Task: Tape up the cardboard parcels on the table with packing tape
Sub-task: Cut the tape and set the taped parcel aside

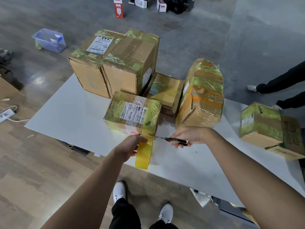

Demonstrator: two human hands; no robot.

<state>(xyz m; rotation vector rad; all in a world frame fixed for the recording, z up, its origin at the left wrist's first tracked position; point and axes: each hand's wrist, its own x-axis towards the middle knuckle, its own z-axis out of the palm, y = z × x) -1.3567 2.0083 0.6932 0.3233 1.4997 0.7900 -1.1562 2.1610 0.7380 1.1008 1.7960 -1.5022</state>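
Observation:
A small cardboard parcel (132,112) with a white label and yellow-green tape lies near the front edge of the white table (69,116). My left hand (131,145) grips a yellow tape roll (144,153) just in front of it, a strip stretched from the roll to the parcel's near side. My right hand (188,135) holds black-handled scissors (171,139), blades at the stretched strip. Two tall taped boxes (115,63) stand behind, and a bulging taped parcel (201,95) stands to the right.
A flat box (166,91) lies between the tall boxes and the bulging parcel. More taped boxes (267,128) sit at the right edge. Another person's legs (283,83) are at far right. A plastic bin (49,40) and small cartons (118,7) are on the floor.

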